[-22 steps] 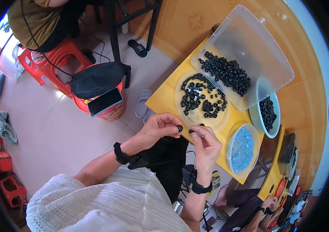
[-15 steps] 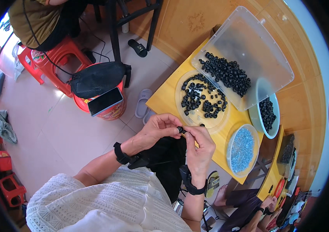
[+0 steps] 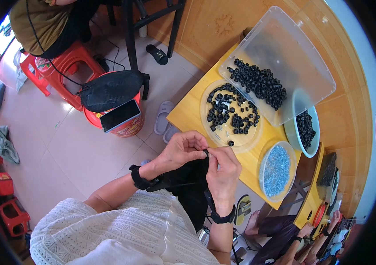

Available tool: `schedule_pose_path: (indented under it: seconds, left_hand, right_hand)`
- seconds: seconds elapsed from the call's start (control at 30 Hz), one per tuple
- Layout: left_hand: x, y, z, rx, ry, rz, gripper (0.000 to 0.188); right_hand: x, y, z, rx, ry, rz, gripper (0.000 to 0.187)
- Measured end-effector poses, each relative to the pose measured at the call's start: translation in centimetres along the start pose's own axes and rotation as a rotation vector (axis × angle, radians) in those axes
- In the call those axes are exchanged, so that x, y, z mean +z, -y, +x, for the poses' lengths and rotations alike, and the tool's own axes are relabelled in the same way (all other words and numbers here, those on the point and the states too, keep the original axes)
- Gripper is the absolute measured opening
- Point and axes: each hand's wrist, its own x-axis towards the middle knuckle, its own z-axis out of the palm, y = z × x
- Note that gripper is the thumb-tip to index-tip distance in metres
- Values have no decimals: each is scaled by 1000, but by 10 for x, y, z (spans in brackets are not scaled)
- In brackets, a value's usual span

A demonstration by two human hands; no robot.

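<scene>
Above my lap, my left hand (image 3: 182,151) and my right hand (image 3: 224,171) meet fingertip to fingertip. Both are closed in a pinch on a small black round part (image 3: 206,152), mostly covered by the fingers. Just beyond them, a shallow round clear tray (image 3: 204,106) sits on the yellow table, with loose black ring-shaped parts (image 3: 218,118) spread across it. One single black part (image 3: 231,143) lies near the tray's closest edge, beside my right hand.
A tilted clear plastic box (image 3: 302,57) holds a heap of black parts. Next to it are a pale blue bowl (image 3: 290,128) of similar parts and a round tub of blue granules (image 3: 277,171). Left, a phone (image 3: 120,116) lies on a red bucket. Co-workers sit nearby.
My right hand has drawn slightly left and nearer to me, uncovering the single part on the tray. The pinched part shows less between my fingers. At lower right, a co-worker's hands have moved apart.
</scene>
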Motion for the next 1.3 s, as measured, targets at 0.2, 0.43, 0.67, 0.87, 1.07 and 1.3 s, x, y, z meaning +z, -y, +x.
schedule_pose_path:
  seconds: [0.2,0.43,0.67,0.87,1.07,1.3]
  left_hand:
    - [3,0,-1,-22,12,23,21]
    - [5,-2,2,-11,14,105,19]
    - [9,3,2,-39,-103,139,16]
    - [13,7,3,-66,-192,172,16]
    - [19,11,-1,-115,-251,144,17]
    - [26,12,2,-223,-174,76,22]
  right_hand:
    - [3,-3,0,162,-35,43,9]
    - [-6,-11,2,192,68,-7,11]
    - [12,-12,-5,27,-26,-166,11]
    - [24,-14,-15,87,-71,-32,21]
    - [31,-30,-18,6,-140,-110,24]
    - [17,-30,-12,40,-126,-93,23]
